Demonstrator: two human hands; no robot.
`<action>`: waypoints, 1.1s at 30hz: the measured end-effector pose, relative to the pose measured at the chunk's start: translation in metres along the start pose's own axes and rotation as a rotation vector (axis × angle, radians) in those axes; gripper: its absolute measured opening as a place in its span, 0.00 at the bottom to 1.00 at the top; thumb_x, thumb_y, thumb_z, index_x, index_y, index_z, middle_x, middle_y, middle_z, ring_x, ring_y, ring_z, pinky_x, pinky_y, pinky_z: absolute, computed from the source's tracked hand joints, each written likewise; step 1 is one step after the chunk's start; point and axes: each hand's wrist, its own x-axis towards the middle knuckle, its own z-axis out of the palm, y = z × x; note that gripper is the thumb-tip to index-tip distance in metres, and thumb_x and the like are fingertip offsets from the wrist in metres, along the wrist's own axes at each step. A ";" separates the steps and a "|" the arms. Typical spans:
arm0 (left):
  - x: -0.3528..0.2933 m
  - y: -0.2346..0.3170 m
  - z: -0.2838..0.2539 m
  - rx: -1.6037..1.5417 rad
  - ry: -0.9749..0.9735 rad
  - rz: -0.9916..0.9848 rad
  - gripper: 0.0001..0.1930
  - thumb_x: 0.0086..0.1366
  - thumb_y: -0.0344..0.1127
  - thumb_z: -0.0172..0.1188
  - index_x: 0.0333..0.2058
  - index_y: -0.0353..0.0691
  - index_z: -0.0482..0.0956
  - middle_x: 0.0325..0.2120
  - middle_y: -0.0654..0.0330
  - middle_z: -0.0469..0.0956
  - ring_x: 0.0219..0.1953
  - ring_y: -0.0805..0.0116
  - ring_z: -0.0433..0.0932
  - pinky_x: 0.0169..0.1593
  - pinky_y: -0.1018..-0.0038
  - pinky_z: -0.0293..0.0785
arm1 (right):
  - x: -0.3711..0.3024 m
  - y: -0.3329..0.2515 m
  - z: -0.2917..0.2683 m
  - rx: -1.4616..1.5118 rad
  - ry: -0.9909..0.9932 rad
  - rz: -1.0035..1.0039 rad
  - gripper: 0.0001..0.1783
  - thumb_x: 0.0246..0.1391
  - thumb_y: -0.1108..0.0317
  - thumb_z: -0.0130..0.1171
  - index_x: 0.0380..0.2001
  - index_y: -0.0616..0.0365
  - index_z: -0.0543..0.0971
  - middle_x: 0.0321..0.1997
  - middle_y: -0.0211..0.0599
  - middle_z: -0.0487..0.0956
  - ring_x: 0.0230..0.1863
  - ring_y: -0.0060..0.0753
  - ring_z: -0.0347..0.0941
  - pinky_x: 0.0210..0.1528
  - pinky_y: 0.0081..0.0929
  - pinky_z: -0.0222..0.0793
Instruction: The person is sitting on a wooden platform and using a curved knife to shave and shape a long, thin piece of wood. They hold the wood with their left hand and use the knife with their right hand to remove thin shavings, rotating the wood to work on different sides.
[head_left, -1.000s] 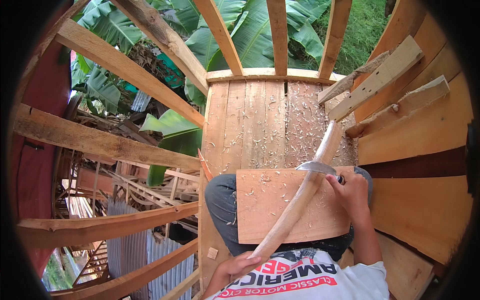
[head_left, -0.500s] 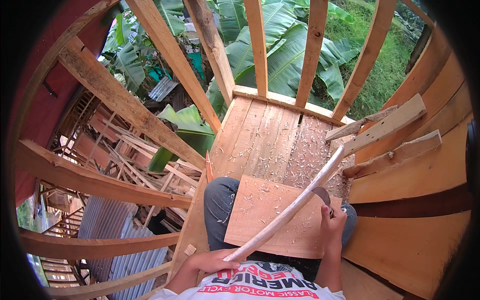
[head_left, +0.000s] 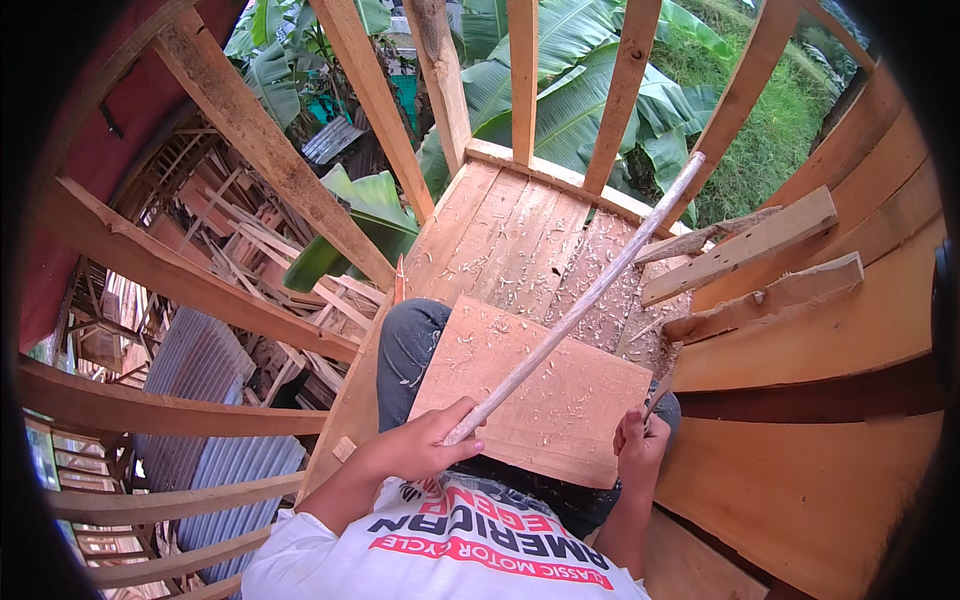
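Observation:
My left hand (head_left: 430,440) is wrapped round the near end of a long, pale wooden pole (head_left: 580,310). The pole slants up and away to the right, its far end beyond the floor's edge. Closed in my right hand (head_left: 641,442) is a knife with a curved, dark blade (head_left: 656,397), which points up, apart from the pole. Its handle is mostly hidden by my fingers. A flat wooden board (head_left: 530,385) lies across my lap, sprinkled with curled shavings, beneath the pole.
Shavings litter the plank floor (head_left: 500,240) ahead. Rough timber pieces (head_left: 745,245) lie at the right, by a curved plank wall (head_left: 800,470). Upright wooden slats (head_left: 525,80) ring the front and left. Corrugated sheets (head_left: 205,390) and loose lumber lie below at left.
My left hand has risen, and the pole's far end has swung up and away. The knife has come off the pole, my right hand now lower and to the left.

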 end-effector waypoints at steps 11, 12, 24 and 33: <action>-0.016 0.009 0.005 -0.354 0.015 -0.154 0.19 0.61 0.36 0.55 0.48 0.36 0.63 0.25 0.66 0.66 0.23 0.80 0.64 0.26 0.82 0.62 | -0.056 -0.025 -0.012 0.022 0.039 -0.121 0.23 0.55 0.65 0.59 0.12 0.60 0.65 0.10 0.21 0.56 0.15 0.12 0.49 0.17 0.21 0.42; -0.016 0.011 0.004 -0.339 0.023 -0.085 0.18 0.61 0.35 0.55 0.48 0.36 0.64 0.24 0.66 0.66 0.23 0.80 0.64 0.26 0.81 0.63 | -0.058 -0.030 -0.010 0.045 0.026 -0.127 0.22 0.55 0.65 0.59 0.12 0.60 0.65 0.10 0.21 0.56 0.15 0.12 0.49 0.17 0.21 0.42; -0.022 0.018 0.007 -0.337 -0.056 0.235 0.16 0.63 0.32 0.53 0.48 0.36 0.64 0.25 0.65 0.68 0.24 0.79 0.66 0.28 0.79 0.64 | -0.104 -0.085 0.020 0.066 -0.121 -0.297 0.21 0.57 0.69 0.56 0.13 0.61 0.63 0.10 0.26 0.60 0.14 0.14 0.50 0.15 0.19 0.43; -0.035 0.017 0.015 -0.355 -0.114 0.348 0.18 0.61 0.29 0.53 0.49 0.37 0.62 0.26 0.66 0.64 0.23 0.80 0.63 0.26 0.82 0.61 | -0.116 -0.103 0.055 0.216 -0.193 -0.152 0.20 0.60 0.65 0.54 0.14 0.55 0.67 0.12 0.18 0.63 0.15 0.09 0.54 0.16 0.14 0.45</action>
